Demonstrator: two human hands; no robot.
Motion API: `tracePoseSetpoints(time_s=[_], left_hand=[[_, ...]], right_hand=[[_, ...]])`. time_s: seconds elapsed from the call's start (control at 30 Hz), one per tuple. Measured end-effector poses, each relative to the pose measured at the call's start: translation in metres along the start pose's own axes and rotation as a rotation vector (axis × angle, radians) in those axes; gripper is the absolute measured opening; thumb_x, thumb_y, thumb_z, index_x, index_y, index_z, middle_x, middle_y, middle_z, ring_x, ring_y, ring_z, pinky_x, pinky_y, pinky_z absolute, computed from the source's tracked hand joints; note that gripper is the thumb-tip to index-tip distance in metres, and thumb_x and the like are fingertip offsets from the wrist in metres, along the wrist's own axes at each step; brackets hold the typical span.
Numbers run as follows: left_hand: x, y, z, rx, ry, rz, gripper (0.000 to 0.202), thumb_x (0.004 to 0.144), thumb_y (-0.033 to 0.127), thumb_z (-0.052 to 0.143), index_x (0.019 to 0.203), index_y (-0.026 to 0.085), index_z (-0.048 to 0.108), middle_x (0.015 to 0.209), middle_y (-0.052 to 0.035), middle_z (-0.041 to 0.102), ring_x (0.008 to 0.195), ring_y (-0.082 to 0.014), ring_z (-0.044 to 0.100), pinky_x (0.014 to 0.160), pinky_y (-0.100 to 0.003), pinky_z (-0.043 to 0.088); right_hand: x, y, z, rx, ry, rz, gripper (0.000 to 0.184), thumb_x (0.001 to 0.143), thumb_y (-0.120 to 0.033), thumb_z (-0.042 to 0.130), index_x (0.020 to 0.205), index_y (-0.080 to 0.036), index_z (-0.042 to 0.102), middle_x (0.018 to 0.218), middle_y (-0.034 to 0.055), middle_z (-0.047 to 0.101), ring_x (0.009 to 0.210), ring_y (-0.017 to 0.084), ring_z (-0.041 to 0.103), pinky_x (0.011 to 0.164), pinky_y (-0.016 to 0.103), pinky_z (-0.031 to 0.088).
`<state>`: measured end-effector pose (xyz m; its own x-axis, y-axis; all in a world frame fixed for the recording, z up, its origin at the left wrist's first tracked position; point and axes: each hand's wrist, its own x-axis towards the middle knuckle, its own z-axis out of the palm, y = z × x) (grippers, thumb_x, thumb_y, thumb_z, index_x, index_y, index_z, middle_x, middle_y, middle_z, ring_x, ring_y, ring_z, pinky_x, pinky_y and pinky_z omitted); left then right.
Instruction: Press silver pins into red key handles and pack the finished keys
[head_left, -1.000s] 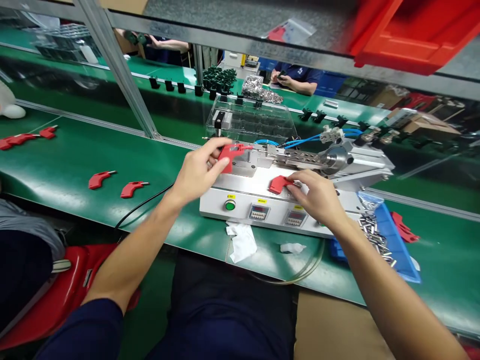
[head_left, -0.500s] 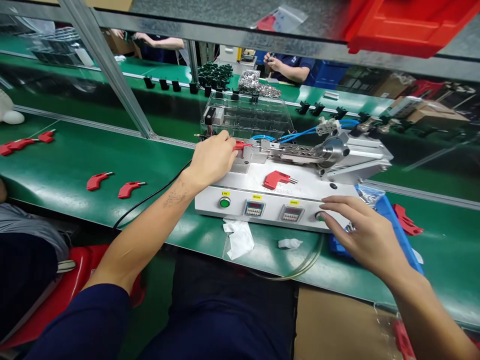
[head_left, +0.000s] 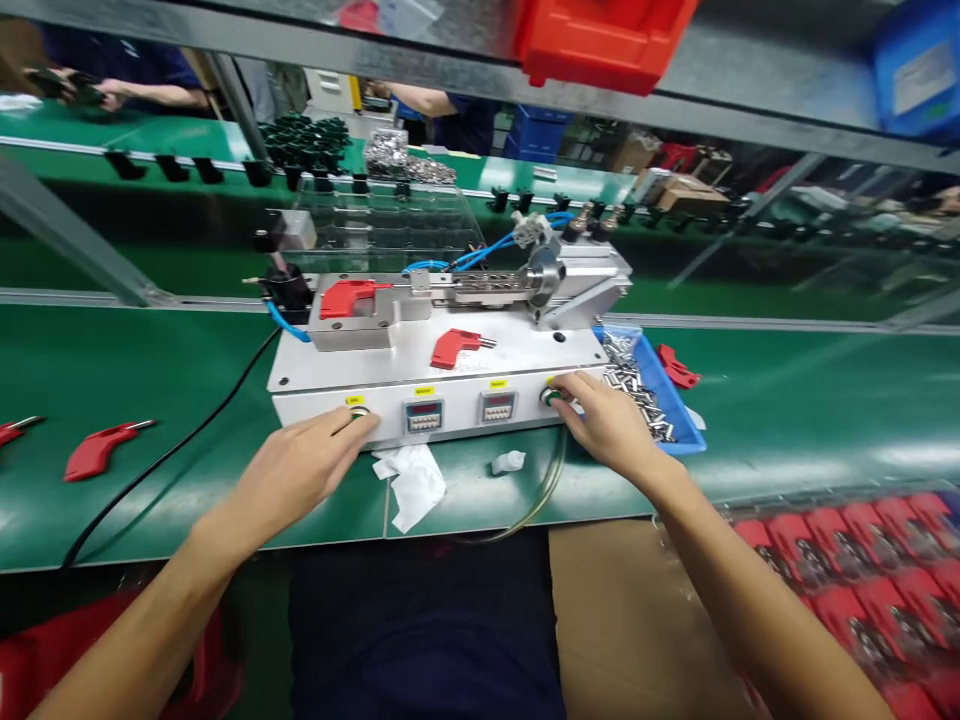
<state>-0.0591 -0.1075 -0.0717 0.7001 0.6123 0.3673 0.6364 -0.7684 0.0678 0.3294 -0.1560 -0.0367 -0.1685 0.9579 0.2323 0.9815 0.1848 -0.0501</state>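
Observation:
My left hand (head_left: 300, 462) is closed, its fingertips on the left push button (head_left: 361, 411) at the front of a white bench machine (head_left: 296, 380). On the right green push button (head_left: 551, 397), the thumb and fingers of my right hand (head_left: 611, 422) are drawn together. A red pistol-shaped plastic part (head_left: 346, 298) sits in the machine's metal fixture (head_left: 360, 335), facing the rod mechanism. Another red part (head_left: 452, 348), with metal pins at its tip, lies on the machine's top. Two small digital counters (head_left: 424, 416) are set between the buttons.
A blue tray (head_left: 686, 425) of small metal pieces stands right of the machine, near a red part (head_left: 677, 366). More red parts (head_left: 101, 450) lie at left. White tissue (head_left: 414, 485) and a black cable (head_left: 187, 440) are on the bench. Co-workers' arms (head_left: 150, 92) show behind.
My left hand has left the red part in the fixture and come down to the left button. My right hand has closed in on the right button. The view has swung right.

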Motion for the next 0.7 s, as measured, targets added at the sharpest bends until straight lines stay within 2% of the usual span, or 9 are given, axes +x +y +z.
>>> tracePoseSetpoints(time_s=[0.1,0.17,0.33,0.43,0.53,0.6,0.7], left_hand=[[-0.004,-0.003,0.000,0.044,0.082,-0.039,0.030,0.109,0.029,0.038,0.123,0.023,0.064,0.101,-0.0076,0.077,0.084,-0.0265,0.074,0.071,-0.034,0.049],[-0.001,-0.005,-0.003,0.038,0.103,-0.086,0.027,0.108,0.033,0.040,0.120,0.023,0.063,0.101,-0.0071,0.078,0.082,-0.0271,0.074,0.068,-0.034,0.048],[0.005,-0.003,-0.005,-0.010,0.090,-0.152,0.023,0.107,0.041,0.042,0.111,0.027,0.060,0.084,-0.0003,0.074,0.071,-0.0234,0.072,0.057,-0.032,0.045],[0.006,0.001,-0.001,-0.006,0.118,-0.235,0.016,0.105,0.042,0.048,0.106,0.031,0.059,0.077,0.0034,0.072,0.068,-0.0220,0.070,0.054,-0.031,0.044],[0.008,0.003,0.001,0.005,0.091,-0.321,0.015,0.103,0.043,0.051,0.102,0.031,0.060,0.073,0.0042,0.069,0.064,-0.0222,0.068,0.048,-0.030,0.041],[0.008,0.005,0.002,-0.018,0.082,-0.352,0.015,0.103,0.043,0.049,0.108,0.034,0.061,0.074,0.0034,0.068,0.066,-0.0238,0.068,0.051,-0.032,0.043],[-0.005,0.006,0.010,-0.139,0.100,-0.327,0.032,0.103,0.043,0.049,0.133,0.048,0.055,0.082,0.0030,0.068,0.072,-0.0262,0.068,0.057,-0.036,0.049]], right_hand=[[-0.001,0.002,-0.004,0.075,-0.051,0.023,0.018,0.096,-0.021,0.053,0.111,-0.023,0.064,0.099,0.0078,0.076,0.081,0.025,0.070,0.067,0.032,0.047],[-0.002,0.003,-0.005,0.102,-0.074,0.053,0.017,0.096,-0.021,0.054,0.110,-0.023,0.064,0.095,0.0066,0.076,0.080,0.025,0.070,0.067,0.032,0.046],[-0.004,0.002,-0.001,0.129,-0.078,0.141,0.011,0.095,-0.022,0.056,0.104,-0.024,0.062,0.088,0.0041,0.076,0.077,0.023,0.069,0.065,0.030,0.043],[-0.005,-0.001,0.002,0.064,-0.080,0.191,0.009,0.096,-0.023,0.056,0.102,-0.025,0.061,0.086,0.0033,0.076,0.075,0.023,0.068,0.060,0.029,0.036],[-0.005,-0.006,0.004,0.011,-0.088,0.228,0.007,0.097,-0.021,0.056,0.100,-0.025,0.061,0.089,0.0043,0.077,0.077,0.023,0.068,0.058,0.029,0.030],[-0.006,-0.008,0.004,0.044,-0.090,0.237,0.007,0.097,-0.019,0.056,0.100,-0.024,0.061,0.089,0.0048,0.076,0.078,0.023,0.068,0.059,0.029,0.031],[-0.010,-0.002,-0.001,0.192,-0.100,0.183,0.007,0.095,-0.017,0.058,0.099,-0.022,0.062,0.088,0.0040,0.076,0.078,0.021,0.068,0.065,0.028,0.039]])
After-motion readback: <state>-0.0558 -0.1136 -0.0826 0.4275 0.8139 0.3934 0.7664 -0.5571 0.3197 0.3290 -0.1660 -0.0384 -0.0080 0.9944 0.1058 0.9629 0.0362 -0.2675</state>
